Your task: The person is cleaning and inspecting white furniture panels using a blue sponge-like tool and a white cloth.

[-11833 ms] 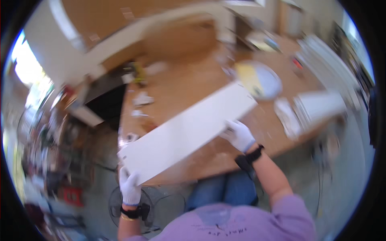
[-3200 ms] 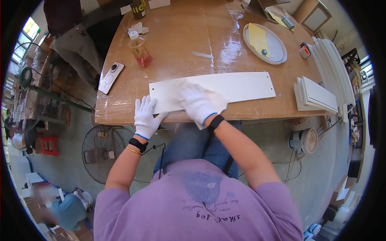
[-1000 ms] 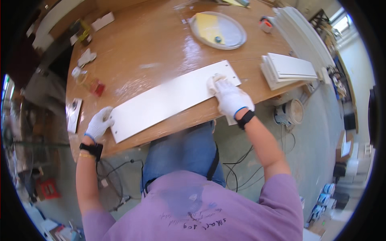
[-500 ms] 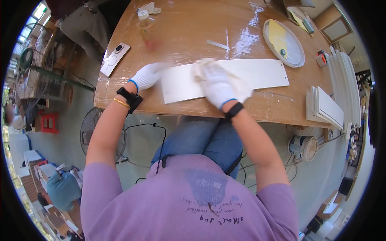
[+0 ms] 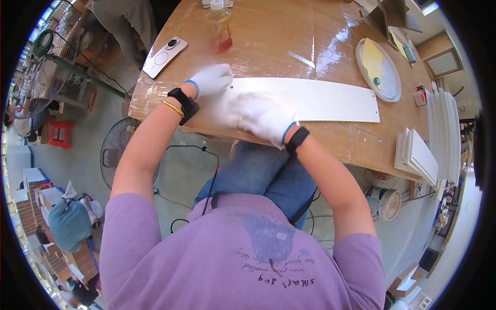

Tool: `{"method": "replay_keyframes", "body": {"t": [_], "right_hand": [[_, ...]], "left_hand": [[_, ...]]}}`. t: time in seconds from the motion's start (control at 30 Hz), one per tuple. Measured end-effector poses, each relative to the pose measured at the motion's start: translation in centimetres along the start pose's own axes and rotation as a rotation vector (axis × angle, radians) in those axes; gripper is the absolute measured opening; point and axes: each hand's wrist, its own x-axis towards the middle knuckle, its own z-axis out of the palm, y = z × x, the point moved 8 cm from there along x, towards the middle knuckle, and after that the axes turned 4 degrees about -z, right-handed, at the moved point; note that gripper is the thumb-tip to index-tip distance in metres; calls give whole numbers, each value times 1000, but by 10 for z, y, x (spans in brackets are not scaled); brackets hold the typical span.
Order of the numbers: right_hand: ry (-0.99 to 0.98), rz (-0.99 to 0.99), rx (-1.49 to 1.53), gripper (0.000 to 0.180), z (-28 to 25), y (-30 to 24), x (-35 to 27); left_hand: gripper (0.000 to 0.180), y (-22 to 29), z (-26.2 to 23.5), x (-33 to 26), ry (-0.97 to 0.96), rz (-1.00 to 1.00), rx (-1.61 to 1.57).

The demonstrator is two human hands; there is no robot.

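Observation:
A long white board (image 5: 336, 101), slightly curved along its far edge and with small holes at its ends, lies across the near part of the table. My left hand (image 5: 211, 80), in a white knit glove with blue trim, is closed at the board's far left corner. My right hand (image 5: 268, 121), gloved alike, is over the board's left part and near edge. Under its fingers is a pale cloth (image 5: 250, 98), smeared by motion and mostly hidden by the glove.
The brown, film-covered table (image 5: 279, 31) bears a phone (image 5: 164, 57), a bottle of reddish liquid (image 5: 221, 31), a metal strip (image 5: 301, 59) and a round white lid (image 5: 392, 85). White panels (image 5: 418, 155) stack at right. A fan (image 5: 121, 155) stands below left, a bucket (image 5: 385, 202) below right.
My right hand has swept the cloth leftward along the board to its left end. My left hand has come to the board's corner. The whole view has shifted slightly.

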Motion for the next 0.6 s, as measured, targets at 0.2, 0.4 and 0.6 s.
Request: {"method": "replay_keyframes", "body": {"t": [0.2, 0.4, 0.6], "right_hand": [[348, 29, -363, 47, 1, 29, 3], [136, -72, -64, 38, -8, 1, -41], [292, 193, -191, 33, -38, 56, -75]], "left_hand": [[18, -2, -1, 5, -16, -10, -25], [19, 2, -2, -3, 41, 6, 5], [25, -12, -1, -5, -29, -90, -196]]}}
